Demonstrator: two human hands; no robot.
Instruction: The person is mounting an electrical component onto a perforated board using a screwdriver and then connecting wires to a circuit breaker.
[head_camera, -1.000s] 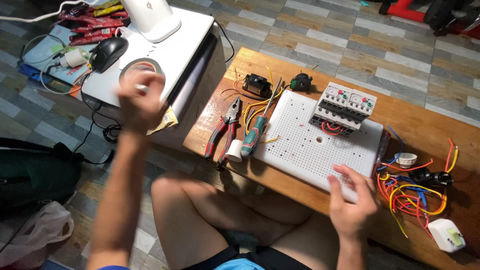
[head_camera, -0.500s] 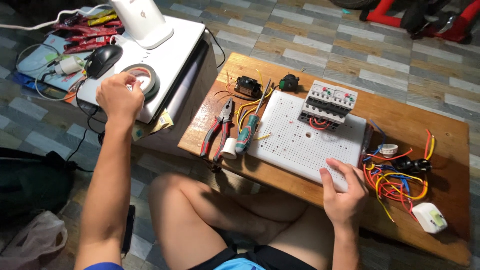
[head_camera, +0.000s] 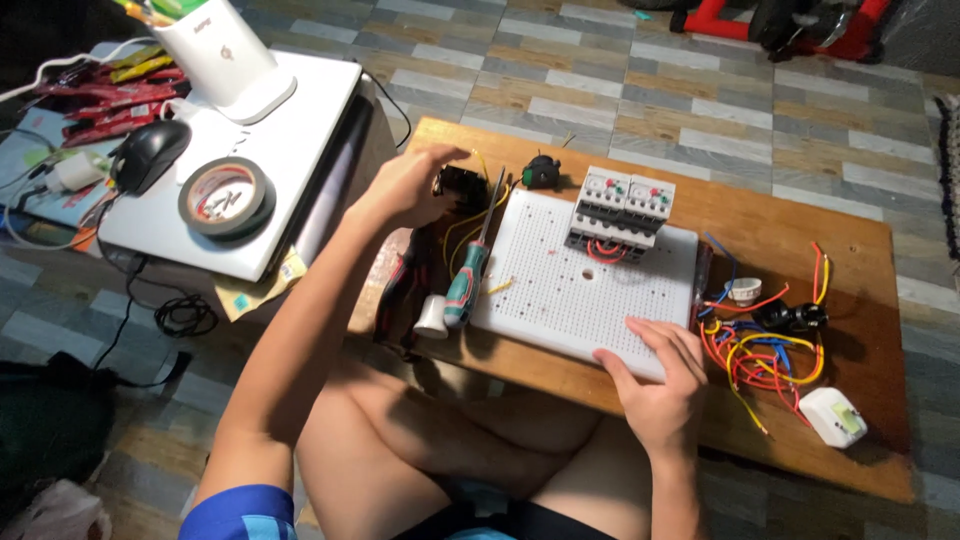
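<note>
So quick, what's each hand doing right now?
Left hand: fingers curled at a small black part; a firm hold cannot be told.
Right hand: open, resting flat on the white board.

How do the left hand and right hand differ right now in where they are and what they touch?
The left hand reaches to the far left corner of the wooden table, fingers curled over a small black component. The right hand lies at the near edge, fingers spread flat on the white perforated board. The left arm is stretched out; the right is bent close to the body. Both are bare and hold no tool.
</note>
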